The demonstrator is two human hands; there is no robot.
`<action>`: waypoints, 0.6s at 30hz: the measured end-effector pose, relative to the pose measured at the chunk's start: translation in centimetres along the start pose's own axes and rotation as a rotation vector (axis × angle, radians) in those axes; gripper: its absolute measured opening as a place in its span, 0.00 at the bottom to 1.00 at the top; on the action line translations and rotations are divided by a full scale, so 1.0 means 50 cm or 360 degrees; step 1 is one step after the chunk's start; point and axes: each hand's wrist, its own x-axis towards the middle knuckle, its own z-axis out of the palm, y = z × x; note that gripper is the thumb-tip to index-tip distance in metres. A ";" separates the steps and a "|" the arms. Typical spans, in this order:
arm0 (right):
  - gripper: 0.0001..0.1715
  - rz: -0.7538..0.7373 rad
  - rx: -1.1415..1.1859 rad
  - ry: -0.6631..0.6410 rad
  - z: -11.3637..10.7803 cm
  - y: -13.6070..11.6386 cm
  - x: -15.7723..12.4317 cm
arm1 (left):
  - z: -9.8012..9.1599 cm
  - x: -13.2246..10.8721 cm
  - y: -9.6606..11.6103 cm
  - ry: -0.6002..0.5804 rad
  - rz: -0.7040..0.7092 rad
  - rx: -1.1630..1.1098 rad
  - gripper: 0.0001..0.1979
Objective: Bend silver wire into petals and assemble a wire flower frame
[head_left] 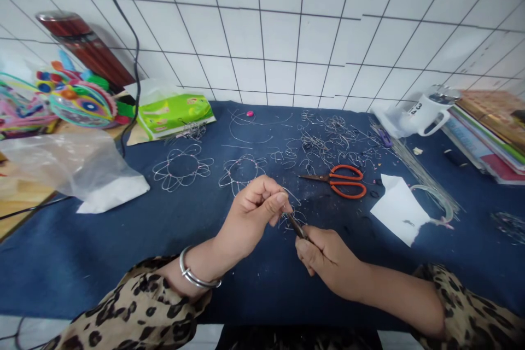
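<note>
Pliers [297, 226] in right hand [328, 258], beside left hand [255, 214]

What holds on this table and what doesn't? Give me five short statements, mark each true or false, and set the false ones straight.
1. The right hand grips a dark tool. True.
2. The left hand lies flat. False: the left hand pinches near the tool's tip.
3. The scissors lie on the blue cloth, held by neither hand. True.
4. The bracelet is on the right wrist. False: the bracelet is on the left wrist.
5. The mug is red. False: the mug is white.
</note>
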 end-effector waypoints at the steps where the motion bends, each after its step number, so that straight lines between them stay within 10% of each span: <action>1: 0.20 0.0013 -0.0022 -0.0014 -0.001 0.000 0.001 | -0.001 -0.001 0.000 -0.0004 0.0023 0.0041 0.05; 8: 0.17 0.0120 -0.0225 -0.0143 -0.034 -0.025 0.009 | -0.023 0.012 0.011 0.0106 0.0154 0.0629 0.06; 14: 0.09 0.0148 -0.0018 0.0484 -0.057 -0.044 0.011 | -0.014 0.016 0.007 0.0001 0.0066 0.1104 0.06; 18: 0.11 0.0228 0.0007 0.0441 -0.056 -0.035 0.016 | 0.005 0.004 -0.007 -0.0165 0.0183 0.1516 0.05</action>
